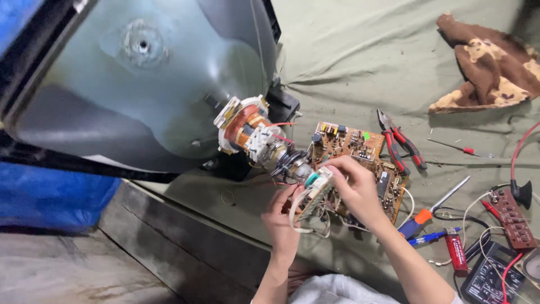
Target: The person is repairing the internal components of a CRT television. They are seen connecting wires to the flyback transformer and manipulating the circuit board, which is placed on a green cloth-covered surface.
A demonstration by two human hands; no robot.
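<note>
A grey picture tube (140,84) lies with its neck pointing toward me, a copper deflection coil (244,128) around the neck. Both hands hold a small circuit board (315,191) with white wires right at the neck's tip (295,163). My left hand (281,217) grips the board's lower end from below. My right hand (357,188) pinches its upper end near a green part. Under the hands lies a larger brown circuit board (351,143), partly hidden.
Red-handled pliers (399,143), a thin red screwdriver (458,148), an orange-and-blue screwdriver (433,208), a blue pen (433,236), a red cylinder (455,252), a brown strip board (511,217) and a black meter (489,278) lie right. A brown patterned cloth (489,65) sits far right. Blue plastic (50,194) left.
</note>
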